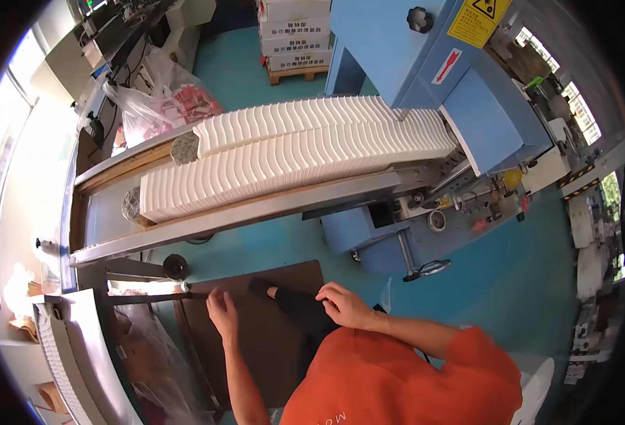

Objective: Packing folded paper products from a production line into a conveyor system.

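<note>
My left hand (222, 313) is above the brown floor mat (256, 340), its fingers loosely stretched and a little apart, with nothing seen in it. To the right, my right hand (342, 306) hovers over my dark trouser leg, fingers curled in, and I see nothing held. Neither hand touches the long metal-edged trough (256, 216) ahead. In it stand two long rows of white folded paper stacks (284, 152), packed on edge. A grey speckled round block (131, 204) sits at the left end of the near row, and another speckled block (184, 149) at the far row's end.
A blue machine (390, 49) stands over the trough's right end, with a handwheel (427, 270) below. Farther off are stacked white cartons (295, 35) on a pallet and a clear plastic bag (164, 106) with red packets. A metal-topped bench (89, 347) borders my left.
</note>
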Motion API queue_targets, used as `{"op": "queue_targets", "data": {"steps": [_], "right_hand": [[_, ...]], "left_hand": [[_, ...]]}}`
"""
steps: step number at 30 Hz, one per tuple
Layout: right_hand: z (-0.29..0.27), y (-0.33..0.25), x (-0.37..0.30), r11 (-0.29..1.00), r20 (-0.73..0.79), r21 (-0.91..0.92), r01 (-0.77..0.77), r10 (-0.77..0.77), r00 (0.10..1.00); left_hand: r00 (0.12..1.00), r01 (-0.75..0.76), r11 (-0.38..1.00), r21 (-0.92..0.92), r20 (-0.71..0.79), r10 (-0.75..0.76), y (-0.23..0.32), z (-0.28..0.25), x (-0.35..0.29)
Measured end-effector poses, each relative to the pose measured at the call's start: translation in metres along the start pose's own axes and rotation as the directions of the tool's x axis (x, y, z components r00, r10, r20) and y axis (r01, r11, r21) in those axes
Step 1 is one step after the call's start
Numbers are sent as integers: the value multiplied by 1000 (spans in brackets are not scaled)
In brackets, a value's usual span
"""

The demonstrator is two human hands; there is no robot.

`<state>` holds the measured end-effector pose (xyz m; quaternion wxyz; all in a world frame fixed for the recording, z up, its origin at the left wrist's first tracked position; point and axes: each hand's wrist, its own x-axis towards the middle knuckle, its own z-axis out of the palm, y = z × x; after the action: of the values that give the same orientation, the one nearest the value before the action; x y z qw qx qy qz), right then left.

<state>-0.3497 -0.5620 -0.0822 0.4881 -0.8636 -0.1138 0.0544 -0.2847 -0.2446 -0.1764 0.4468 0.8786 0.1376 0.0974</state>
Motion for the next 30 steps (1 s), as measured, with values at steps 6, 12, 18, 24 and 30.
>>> {"op": "queue_targets", "data": {"steps": [6,12,18,24,30], "right_hand": [[-77,31,-96,969,-144,-45,-244,236,961],[-155,100,-157,983,-200,17,-181,180,963],[-256,163,-189,996,-127,-93,-2,-10,992],[-383,310,-180,931,-382,-112,-347,282,880],[-455,406,-115,859,-577,-201,-471,285,766]], "left_hand": [[754,383,823,420,372,-541,-211,26,-342],[768,83,801,593,474,-431,-176,96,-490],[742,-217,696,685,579,-338,-110,240,-493],[713,684,712,-160,355,-605,98,339,-386],[701,539,815,-214,650,-293,313,362,-393]]}}
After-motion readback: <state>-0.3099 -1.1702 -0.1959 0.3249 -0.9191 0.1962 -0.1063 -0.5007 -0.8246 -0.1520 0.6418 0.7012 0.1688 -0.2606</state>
